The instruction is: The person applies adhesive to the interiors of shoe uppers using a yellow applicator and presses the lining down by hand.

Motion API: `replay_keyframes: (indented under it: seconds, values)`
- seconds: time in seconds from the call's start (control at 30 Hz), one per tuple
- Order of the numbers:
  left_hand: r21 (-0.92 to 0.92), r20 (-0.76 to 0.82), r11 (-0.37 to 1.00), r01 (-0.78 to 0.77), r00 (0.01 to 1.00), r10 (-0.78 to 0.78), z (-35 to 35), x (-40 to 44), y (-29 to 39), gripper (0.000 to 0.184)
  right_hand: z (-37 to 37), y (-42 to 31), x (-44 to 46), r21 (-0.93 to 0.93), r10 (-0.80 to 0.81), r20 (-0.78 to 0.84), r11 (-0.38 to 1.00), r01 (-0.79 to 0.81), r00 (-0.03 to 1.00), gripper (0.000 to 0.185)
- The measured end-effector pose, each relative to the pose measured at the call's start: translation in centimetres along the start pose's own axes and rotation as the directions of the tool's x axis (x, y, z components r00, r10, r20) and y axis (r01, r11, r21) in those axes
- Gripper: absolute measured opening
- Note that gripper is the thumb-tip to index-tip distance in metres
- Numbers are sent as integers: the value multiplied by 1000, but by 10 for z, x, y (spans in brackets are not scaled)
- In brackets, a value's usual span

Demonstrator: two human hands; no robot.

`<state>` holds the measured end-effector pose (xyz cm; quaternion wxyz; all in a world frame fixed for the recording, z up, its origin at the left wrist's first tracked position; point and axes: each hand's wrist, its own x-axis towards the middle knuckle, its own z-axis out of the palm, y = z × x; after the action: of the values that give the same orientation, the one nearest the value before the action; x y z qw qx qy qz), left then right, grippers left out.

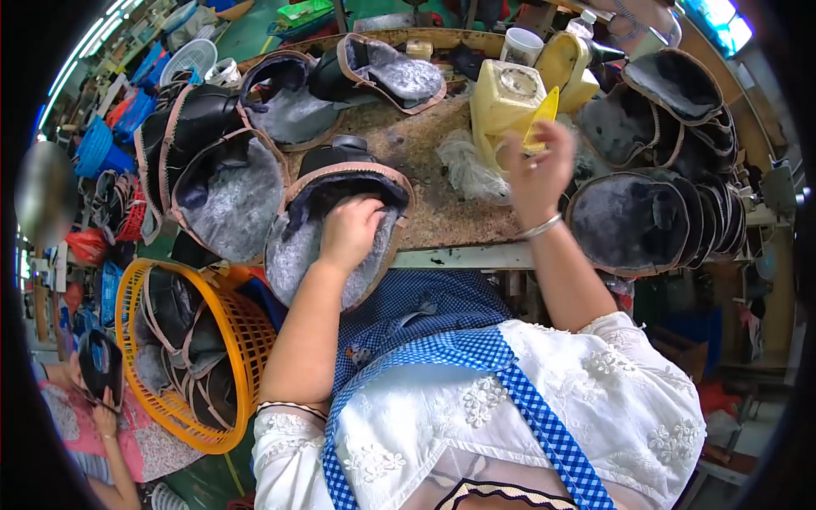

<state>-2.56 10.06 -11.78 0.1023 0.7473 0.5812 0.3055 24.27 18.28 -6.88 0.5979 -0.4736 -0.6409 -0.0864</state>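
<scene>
My left hand (350, 231) reaches into the opening of a black piece lined with grey fur (293, 246), at the bench's front edge; its fingers are curled and partly hidden against the lining. My right hand (541, 170) is raised beside a cut-open yellow container (501, 93), its fingers blurred around a yellow tool (544, 117) that looks like a flat scraper or brush. Crumpled clear plastic (476, 170) lies left of my right hand.
Fur-lined black pieces stand at the left (229, 200) and in a stack at the right (629, 223). An orange basket (234, 340) of similar pieces is at the lower left. Beyond it, another person (102, 416) handles a black piece. A white cup (521, 47) stands at the back.
</scene>
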Motion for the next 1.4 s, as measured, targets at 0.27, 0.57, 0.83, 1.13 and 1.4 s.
replay_keyframes:
  seconds: [0.27, 0.57, 0.83, 1.13, 1.4]
  values:
    - [-64, 251, 991, 116, 963, -97, -8, 36, -20, 22, -14, 73, 20, -75, 366, 409, 927, -369, 836, 41]
    - [-49, 270, 966, 253, 935, -231, 1, 44, -36, 29, -65, 102, 25, 146, 546, 629, 616, -774, 554, 10]
    - [-50, 387, 944, 325, 878, -282, 1, 54, -37, 28, 15, -61, -38, 529, -233, 778, 743, -409, 584, 23]
    - [-183, 401, 981, 63, 916, 16, -23, 11, -23, 20, 4, -15, -31, 371, -313, 849, 927, -59, 425, 17]
    - [165, 44, 896, -412, 911, 411, -43, 12, 34, 30, -58, 43, 5, 322, 428, 559, 677, -661, 710, 18]
